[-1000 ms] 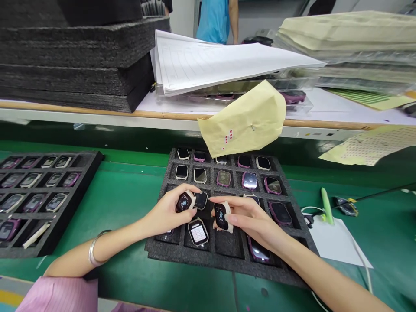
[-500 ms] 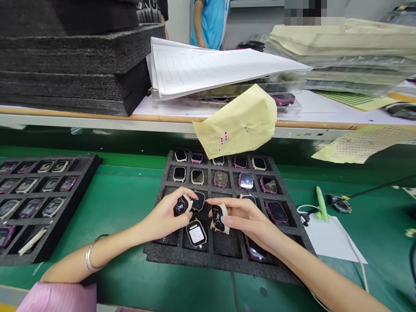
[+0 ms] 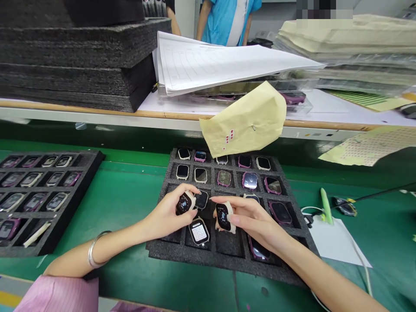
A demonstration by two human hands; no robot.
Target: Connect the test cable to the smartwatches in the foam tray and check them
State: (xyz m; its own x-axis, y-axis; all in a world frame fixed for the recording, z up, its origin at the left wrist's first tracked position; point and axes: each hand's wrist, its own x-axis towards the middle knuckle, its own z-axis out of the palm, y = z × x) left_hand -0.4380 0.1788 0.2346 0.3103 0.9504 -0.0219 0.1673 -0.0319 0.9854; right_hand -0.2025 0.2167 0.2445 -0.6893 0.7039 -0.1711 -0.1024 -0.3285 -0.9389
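Note:
My left hand [image 3: 167, 212] is closed round a cream-cased smartwatch body [image 3: 183, 203] with a lit screen, held just above a black foam tray [image 3: 224, 255]. My right hand [image 3: 250, 219] pinches a second cream smartwatch body [image 3: 223, 216], its dark screen tilted towards me. Both hands hover over the tray's middle rows. Between them a watch with a white lit screen [image 3: 199, 232] lies in its pocket. Several other watch bodies, purple and cream, fill the tray's far rows.
A second foam tray of watches [image 3: 81, 182] lies at the left on the green belt. A yellow envelope [image 3: 247, 119] overhangs the shelf edge. Foam sheets [image 3: 74, 56], papers [image 3: 221, 60], a white sheet [image 3: 334, 245] and cable sit around. A person in blue [image 3: 227, 17] stands behind.
The camera view shifted slightly; both hands keep the same watches in nearly the same place over the tray.

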